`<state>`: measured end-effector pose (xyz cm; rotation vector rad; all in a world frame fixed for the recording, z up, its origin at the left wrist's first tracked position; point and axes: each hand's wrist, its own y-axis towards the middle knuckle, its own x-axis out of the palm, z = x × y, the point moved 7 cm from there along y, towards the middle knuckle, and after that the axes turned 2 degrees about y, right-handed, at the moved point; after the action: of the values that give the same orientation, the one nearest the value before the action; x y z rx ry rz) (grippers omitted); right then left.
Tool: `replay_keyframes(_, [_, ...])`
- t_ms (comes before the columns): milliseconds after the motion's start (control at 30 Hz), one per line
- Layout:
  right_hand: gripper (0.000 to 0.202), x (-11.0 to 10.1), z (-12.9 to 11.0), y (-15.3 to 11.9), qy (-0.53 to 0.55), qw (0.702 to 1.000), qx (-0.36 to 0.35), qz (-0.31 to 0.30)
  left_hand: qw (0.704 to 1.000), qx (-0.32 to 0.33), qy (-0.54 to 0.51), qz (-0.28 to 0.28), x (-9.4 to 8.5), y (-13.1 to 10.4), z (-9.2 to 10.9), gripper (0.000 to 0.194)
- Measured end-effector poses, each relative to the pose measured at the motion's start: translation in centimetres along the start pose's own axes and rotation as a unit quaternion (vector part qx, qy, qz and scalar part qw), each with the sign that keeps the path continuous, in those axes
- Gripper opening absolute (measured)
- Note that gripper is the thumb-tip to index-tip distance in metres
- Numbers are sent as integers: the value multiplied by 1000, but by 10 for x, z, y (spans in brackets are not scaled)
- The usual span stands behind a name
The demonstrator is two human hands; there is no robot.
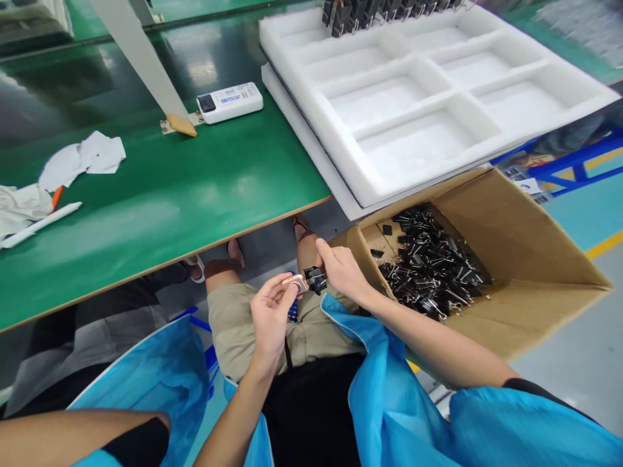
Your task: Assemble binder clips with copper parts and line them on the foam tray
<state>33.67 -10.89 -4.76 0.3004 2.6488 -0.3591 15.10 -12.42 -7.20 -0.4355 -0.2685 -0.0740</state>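
Above my lap, my left hand (pixel 273 306) pinches a small rose-gold part (pixel 298 283) with a rounded dark-ringed spot on it. My right hand (pixel 342 269) is closed on a black binder clip (pixel 315 279) at the right end of that part. The clip and part touch or overlap; whether the clip's jaws bite on the part cannot be made out. To the right of my right hand stands an open cardboard box (pixel 530 240) with a heap of loose black binder clips (pixel 433 263) inside.
A white foam tray (pixel 341 139) with compartments overhangs the green table (pixel 195 188), a row of black clips (pixel 384 13) at its far edge. A white device (pixel 231 102) lies by a metal post (pixel 141 55). Crumpled paper (pixel 82 159) and a white pen-like stick (pixel 43 224) are left. A co-worker's arm (pixel 82 434) is close by.
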Motion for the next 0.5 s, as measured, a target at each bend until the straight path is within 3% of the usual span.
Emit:
replay_keyframes(233, [64,6,1,-2,-105,994,-1,-10,1000,-12,29,2,5,-3,-4,42])
replay_keyframes(500, [65,10,2,-1,-128,991,42,-16,997,12,68,19,3,-2,-4,45])
